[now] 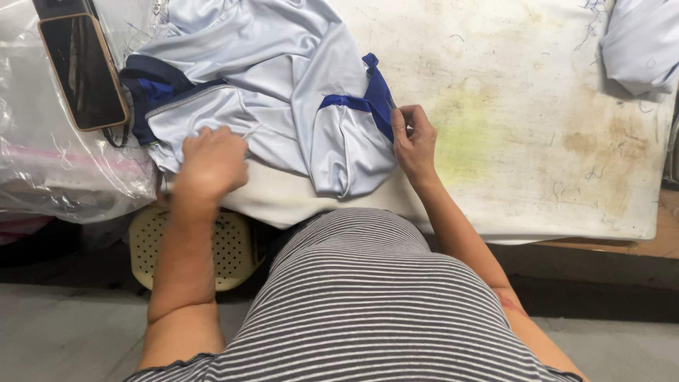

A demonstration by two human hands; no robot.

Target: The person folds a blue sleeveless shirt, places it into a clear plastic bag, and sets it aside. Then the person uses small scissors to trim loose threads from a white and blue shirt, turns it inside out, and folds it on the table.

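A pale blue satin garment with dark blue trim lies crumpled on a stained white table. My left hand is closed on a fold of the fabric near the table's front edge. At the garment's right side my right hand pinches the dark blue trim between thumb and fingers. Both forearms reach up from my striped shirt.
A phone in a tan case rests on clear plastic bags at the left. Another pale blue garment lies at the top right corner. A perforated cream stool stands under the table edge. Loose threads litter the tabletop.
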